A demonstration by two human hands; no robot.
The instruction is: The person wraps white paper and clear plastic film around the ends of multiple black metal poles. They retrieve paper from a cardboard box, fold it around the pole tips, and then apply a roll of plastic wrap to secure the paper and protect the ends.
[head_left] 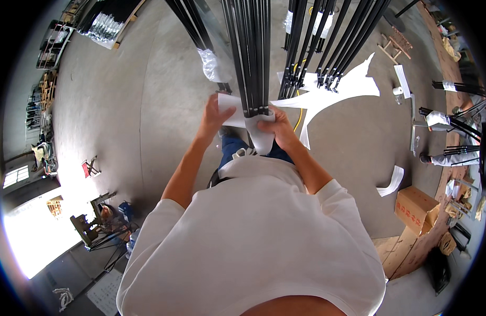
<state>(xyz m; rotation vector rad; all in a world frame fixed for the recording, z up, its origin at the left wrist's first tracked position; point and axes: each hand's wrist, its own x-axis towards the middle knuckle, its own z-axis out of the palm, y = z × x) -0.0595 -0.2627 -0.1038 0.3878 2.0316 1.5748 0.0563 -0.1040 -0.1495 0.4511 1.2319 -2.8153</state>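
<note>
So the bundle of black rods (253,58) has its near end just left, in view, of the left corner of the white sheet (353,92) on the floor (106,121). Left hand (211,120) pinches the flap of the soft-looking white wrap (260,139); right hand (281,129) presses it round the ends. Rods look stiff, probably slick and heavyish together; I'd grip over the wrap.

The top edge cuts off your black poles (248,52), and the white sheet (232,101) hides some of your left hand (213,118).
</note>
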